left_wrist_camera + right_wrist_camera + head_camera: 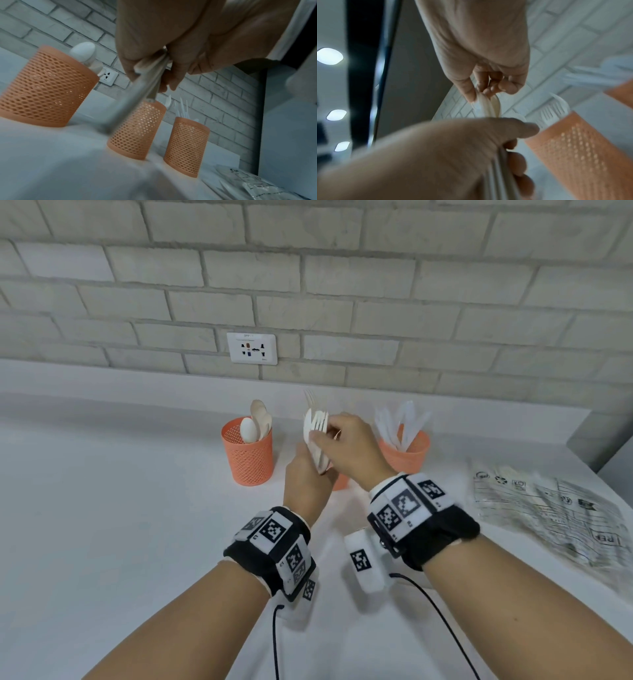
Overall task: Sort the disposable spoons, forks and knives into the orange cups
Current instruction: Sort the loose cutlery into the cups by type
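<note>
My left hand [306,470] grips a bundle of white and pale wooden cutlery [317,436] by its handles and holds it upright above the counter. My right hand [323,436] pinches the heads at the top of the bundle; in the right wrist view its fingertips [471,94] close on pale rounded heads [489,106]. Three orange mesh cups stand behind. The left cup [247,455] holds spoons. The middle cup [340,483] is mostly hidden by my hands and holds forks [553,113]. The right cup [407,453] holds white knives.
Crumpled clear plastic wrappers [548,508] lie on the white counter [120,508] at the right. A brick wall with a power socket [251,349] rises behind the cups. Cables trail from both wristbands toward the near edge.
</note>
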